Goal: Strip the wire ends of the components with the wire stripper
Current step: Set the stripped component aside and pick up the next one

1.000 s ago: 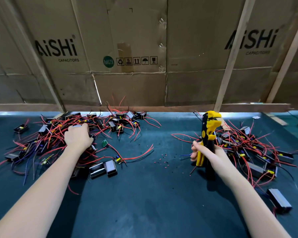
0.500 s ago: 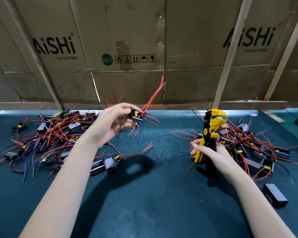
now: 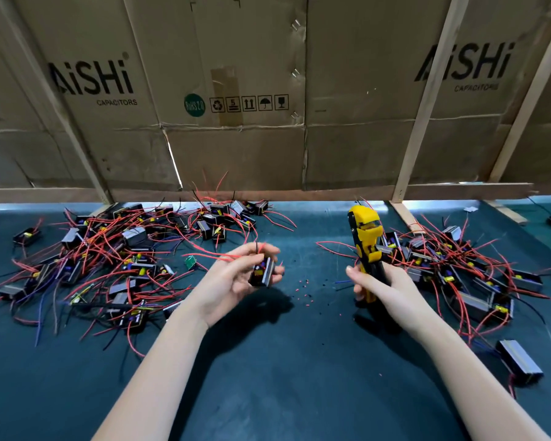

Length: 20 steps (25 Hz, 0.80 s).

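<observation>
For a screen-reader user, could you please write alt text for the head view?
A person's left hand holds a small black component with red wires, while the right hand grips an upright yellow wire stripper. Piles of wired components flank them on a dark mat.

The left hand (image 3: 233, 281) holds a small black component (image 3: 261, 271) above the dark green table (image 3: 283, 377), its red wires (image 3: 217, 256) trailing left. The right hand (image 3: 384, 289) grips a yellow-and-black wire stripper (image 3: 365, 240) upright. Heaps of wired components lie left (image 3: 115, 259) and right (image 3: 465, 265); cardboard panels (image 3: 236, 90) stand behind.
</observation>
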{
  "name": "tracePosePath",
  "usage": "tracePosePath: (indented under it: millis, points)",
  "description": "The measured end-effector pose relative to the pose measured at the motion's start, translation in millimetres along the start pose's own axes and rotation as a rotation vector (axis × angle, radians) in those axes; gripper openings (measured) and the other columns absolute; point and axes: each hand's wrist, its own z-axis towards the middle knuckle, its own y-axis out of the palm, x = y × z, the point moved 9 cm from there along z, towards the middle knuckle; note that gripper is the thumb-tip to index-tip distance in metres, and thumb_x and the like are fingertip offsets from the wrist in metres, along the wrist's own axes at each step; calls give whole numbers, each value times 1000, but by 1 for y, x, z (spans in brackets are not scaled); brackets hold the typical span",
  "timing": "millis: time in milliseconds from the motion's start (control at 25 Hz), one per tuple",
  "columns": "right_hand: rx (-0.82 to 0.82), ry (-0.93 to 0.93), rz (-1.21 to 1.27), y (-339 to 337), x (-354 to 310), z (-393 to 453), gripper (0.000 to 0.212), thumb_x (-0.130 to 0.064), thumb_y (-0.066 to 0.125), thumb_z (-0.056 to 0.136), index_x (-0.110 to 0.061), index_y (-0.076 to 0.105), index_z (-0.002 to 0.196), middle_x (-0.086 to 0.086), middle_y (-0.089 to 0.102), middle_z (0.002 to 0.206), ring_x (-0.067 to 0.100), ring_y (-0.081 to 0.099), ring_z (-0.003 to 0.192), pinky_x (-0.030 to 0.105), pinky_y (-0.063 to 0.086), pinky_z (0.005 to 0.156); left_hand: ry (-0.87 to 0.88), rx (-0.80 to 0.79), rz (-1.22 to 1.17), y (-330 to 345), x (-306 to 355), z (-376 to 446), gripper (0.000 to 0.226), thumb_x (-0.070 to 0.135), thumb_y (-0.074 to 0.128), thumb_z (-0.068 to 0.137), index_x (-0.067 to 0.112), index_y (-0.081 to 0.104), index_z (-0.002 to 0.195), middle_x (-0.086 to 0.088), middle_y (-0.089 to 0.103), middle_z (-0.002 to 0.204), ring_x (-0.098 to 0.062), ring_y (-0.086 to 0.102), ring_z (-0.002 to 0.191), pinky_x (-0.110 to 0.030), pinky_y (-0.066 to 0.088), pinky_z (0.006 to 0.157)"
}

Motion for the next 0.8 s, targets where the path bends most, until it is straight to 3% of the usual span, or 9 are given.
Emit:
tracePosePath:
  millis: [120, 240, 360, 480, 640, 800]
  points:
    - [119, -83, -229, -5, -7, -1, 48, -53, 71, 75, -8, 57, 74, 2, 52, 62, 12, 46, 61, 30, 36, 64, 28, 89, 112, -1, -5, -5, 19, 18, 62, 81, 3, 66, 93, -13, 67, 83, -27, 72, 77, -31, 61, 73]
    - [337, -212, -506, -14, -25, -7, 32, -50, 78, 71, -28, 55, 68, -11, 56, 59, 6, 51, 59, 22, 38, 59, 74, 108, 244, 0, -4, -8, 24, 24, 64, 82, 5, 60, 96, -14, 69, 74, -30, 73, 81, -29, 58, 71]
    - [491, -201, -701, -19, -29, -10, 37, -56, 72, 70, -24, 55, 73, -10, 59, 66, 15, 58, 68, 38, 46, 70, 100, 114, 342, 4, -5, -10, 10, 18, 60, 93, 8, 57, 91, -16, 69, 79, -25, 70, 88, -36, 54, 77]
    - [544, -145, -988, -20, -22, -9, 47, -63, 67, 70, -18, 59, 82, -1, 63, 75, 29, 62, 79, 39, 41, 75, 52, 101, 269, 10, -14, -10, 11, 9, 56, 95, 10, 59, 85, -11, 69, 80, -23, 65, 86, -44, 49, 89]
    - [531, -203, -1174, -8, -19, -8, 54, -60, 74, 66, -12, 59, 86, 3, 63, 77, 31, 61, 79, 38, 32, 75, 31, 87, 220, 15, -19, -9, 23, 8, 55, 95, 17, 65, 76, -9, 70, 83, -22, 62, 87, -35, 46, 82]
    - [536, -198, -1206, -7, -16, -7, 56, -61, 74, 64, -12, 58, 86, 3, 62, 78, 31, 60, 78, 39, 32, 75, 84, 107, 338, 15, -19, -9, 15, 19, 61, 93, 20, 67, 80, -8, 72, 88, -21, 58, 83, -32, 45, 72]
